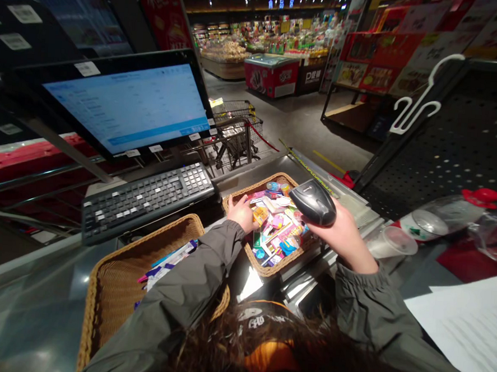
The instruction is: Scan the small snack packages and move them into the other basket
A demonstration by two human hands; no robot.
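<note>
**Two hands over a wicker basket at a supermarket checkout**

Hands, two. The right hand (341, 228) wraps its fingers closely around one black handheld barcode scanner (314, 202), raised above the right side of the far wicker basket (242, 192). The left hand (240, 212) lies open, its fingers (235, 203) spread and resting on the small packaged goods (276, 224) at that basket's left side. These goods are heaped and overlapping, too many to count. A near wicker basket (111, 290) holds a few flat packets (168, 264), partly hidden by the left sleeve (183, 283).

Edges: the far basket's left rim sits just beside the right end of one black keyboard (146, 199), leaving little room there. The near basket's far rim lies close to the keyboard's near edge. To the right, one clear plastic cup (392, 242) stands near the far basket, with one plastic bottle with a red cap (440, 217) beyond it. One monitor (124, 108) stands far left. Loose paper sheets (462, 328) lie near right. One shopping cart (235, 132) stands beyond the counter.
</note>
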